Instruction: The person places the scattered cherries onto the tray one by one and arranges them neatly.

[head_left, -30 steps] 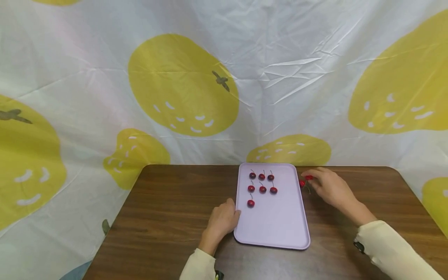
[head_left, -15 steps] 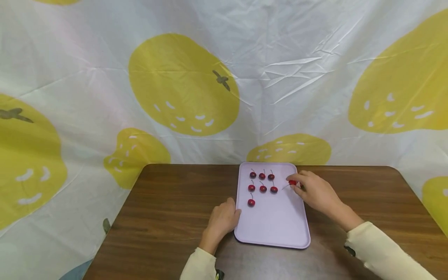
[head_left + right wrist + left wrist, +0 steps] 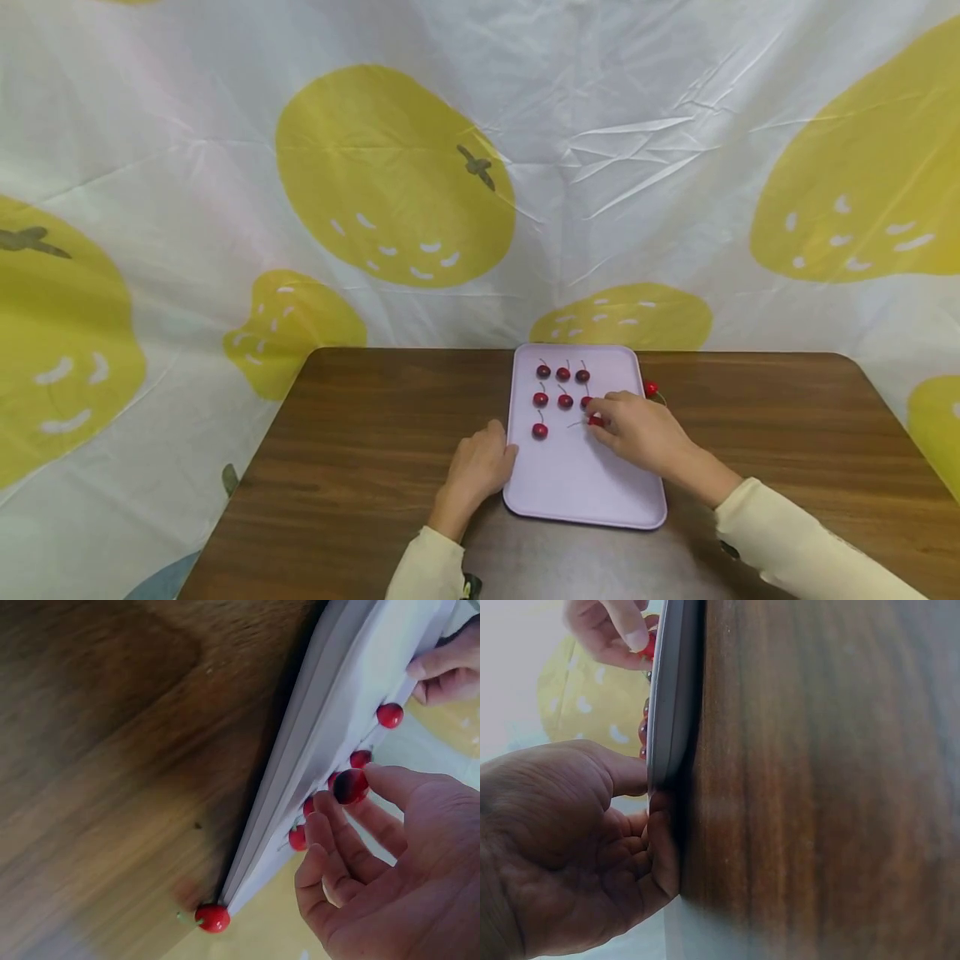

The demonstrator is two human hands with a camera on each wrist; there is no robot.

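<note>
A light purple tray (image 3: 585,496) lies on the wooden table with several dark red cherries in rows, one of them a cherry (image 3: 540,431) alone at the left of the third row. My left hand (image 3: 476,467) grips the tray's left edge; the left wrist view shows the thumb against the rim and fingers curled at its underside. Over the tray, my right hand (image 3: 645,433) pinches a cherry (image 3: 350,786) between thumb and fingers, its stem pointing left. That hand partly covers the right cherry of the second row.
One bright red cherry (image 3: 651,388) with a green stem sits on the table, just outside the tray's right edge. Behind the table (image 3: 360,467) hangs a white cloth (image 3: 637,192) printed with yellow fruit.
My right hand has carried a cherry from beside the tray leftward and nearer, over the third row. Another cherry stays outside the right edge. My left hand keeps its grip.
</note>
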